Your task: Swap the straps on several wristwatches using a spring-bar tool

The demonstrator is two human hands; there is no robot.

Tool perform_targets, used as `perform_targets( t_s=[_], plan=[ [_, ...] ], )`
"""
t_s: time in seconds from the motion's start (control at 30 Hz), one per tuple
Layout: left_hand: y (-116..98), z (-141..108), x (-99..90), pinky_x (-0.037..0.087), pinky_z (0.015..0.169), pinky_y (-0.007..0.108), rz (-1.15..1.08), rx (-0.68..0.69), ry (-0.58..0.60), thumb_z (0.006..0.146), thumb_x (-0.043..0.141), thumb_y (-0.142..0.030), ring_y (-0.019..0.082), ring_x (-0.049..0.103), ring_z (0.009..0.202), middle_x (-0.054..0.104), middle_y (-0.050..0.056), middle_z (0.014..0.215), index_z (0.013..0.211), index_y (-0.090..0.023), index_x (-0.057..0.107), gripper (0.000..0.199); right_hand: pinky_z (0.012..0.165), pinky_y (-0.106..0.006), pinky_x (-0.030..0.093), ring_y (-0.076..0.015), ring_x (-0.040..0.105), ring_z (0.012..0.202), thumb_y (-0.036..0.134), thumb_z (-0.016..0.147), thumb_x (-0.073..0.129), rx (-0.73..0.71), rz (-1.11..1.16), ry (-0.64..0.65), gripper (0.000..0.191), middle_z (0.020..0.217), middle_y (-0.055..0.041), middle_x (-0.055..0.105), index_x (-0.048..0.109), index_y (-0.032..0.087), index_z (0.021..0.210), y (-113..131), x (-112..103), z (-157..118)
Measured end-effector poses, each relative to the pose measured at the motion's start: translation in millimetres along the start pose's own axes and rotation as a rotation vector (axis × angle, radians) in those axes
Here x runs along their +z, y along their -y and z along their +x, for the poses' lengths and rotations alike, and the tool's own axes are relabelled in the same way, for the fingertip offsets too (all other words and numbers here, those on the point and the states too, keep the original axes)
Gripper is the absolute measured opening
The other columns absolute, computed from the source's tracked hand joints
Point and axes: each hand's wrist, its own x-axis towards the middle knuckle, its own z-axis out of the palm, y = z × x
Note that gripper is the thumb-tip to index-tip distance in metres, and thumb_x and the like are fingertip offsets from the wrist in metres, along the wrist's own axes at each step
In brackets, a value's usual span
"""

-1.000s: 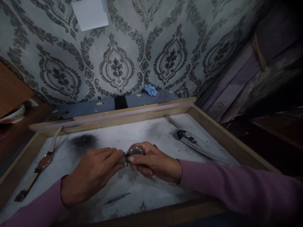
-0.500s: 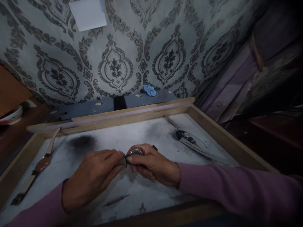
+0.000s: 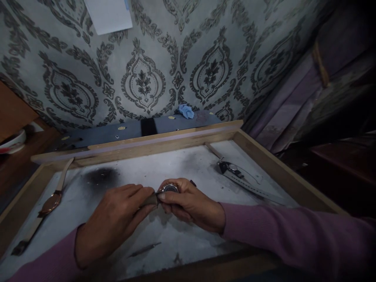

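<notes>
Above the middle of the white board, my right hand (image 3: 190, 205) is closed around a round wristwatch (image 3: 170, 188) with a metal rim, its dial facing up. My left hand (image 3: 117, 219) pinches a greyish watch strap (image 3: 150, 200) beside the watch case. The strap's end meets the case at my right thumb; whether they are joined I cannot tell. Below the hands lies a thin pointed tool (image 3: 145, 249). Off to the left is a rose-gold wristwatch (image 3: 50, 203) with a pale strap, laid out lengthwise.
A wooden frame (image 3: 264, 168) borders the board. At the right lie another watch (image 3: 234, 169) and a long strap (image 3: 249, 186). A crumpled blue cloth (image 3: 186, 111) rests on a dark blue surface by the patterned wall. A bowl (image 3: 14, 141) stands at the far left.
Both hands keep nearly the same hold. The watch dial appears slightly further right and more turned toward me. The view has shifted a little.
</notes>
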Motion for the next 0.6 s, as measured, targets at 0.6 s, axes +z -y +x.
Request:
perform_targets(
  t_s=[0.6],
  plan=[
    [3.2, -3.2, 4.4, 0.044, 0.059, 0.027, -0.249, -0.180, 0.008, 0.093, 0.055, -0.022, 0.016, 0.062, 0.067, 0.067, 0.000, 0.078, 0.093, -0.019, 0.063, 0.009, 0.026, -0.014, 0.016, 0.0007, 0.030, 0.027, 0.026, 0.077, 0.068, -0.035, -0.022, -0.003, 0.018, 0.051, 0.0078, 0.058, 0.056, 0.015, 0.069, 1.3, -1.0, 1.0]
  ],
)
